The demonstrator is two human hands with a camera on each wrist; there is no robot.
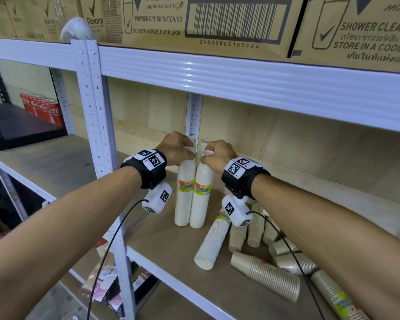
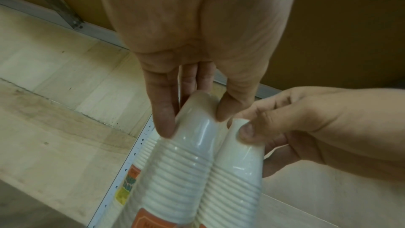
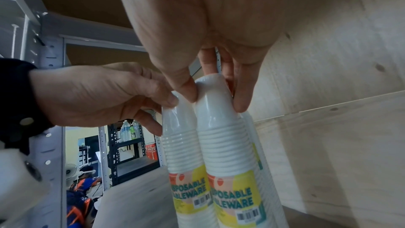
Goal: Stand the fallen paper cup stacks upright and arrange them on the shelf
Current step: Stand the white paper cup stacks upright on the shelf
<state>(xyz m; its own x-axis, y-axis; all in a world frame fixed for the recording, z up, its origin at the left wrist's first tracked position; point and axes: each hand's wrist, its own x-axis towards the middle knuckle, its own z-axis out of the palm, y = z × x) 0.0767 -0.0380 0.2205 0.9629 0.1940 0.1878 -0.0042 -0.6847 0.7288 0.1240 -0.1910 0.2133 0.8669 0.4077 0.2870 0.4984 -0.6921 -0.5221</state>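
Note:
Two tall white paper cup stacks in clear wrap with "Disposable Tableware" labels stand upright side by side near the back of the shelf board (image 1: 162, 248). My left hand (image 1: 189, 150) pinches the top of the left stack (image 1: 183, 199), also in the left wrist view, hand (image 2: 195, 120) on stack (image 2: 181, 171). My right hand (image 1: 206, 154) pinches the top of the right stack (image 1: 201, 204); the right wrist view has the hand (image 3: 214, 100) on the stack (image 3: 225, 141). A third white stack (image 1: 214, 241) lies fallen in front.
Several brown cup stacks (image 1: 266, 273) lie scattered on the board at the right, under my right forearm. The upper shelf beam (image 1: 240, 77) runs just above, carrying cardboard boxes (image 1: 194, 21). A white upright post (image 1: 97, 135) stands at the left.

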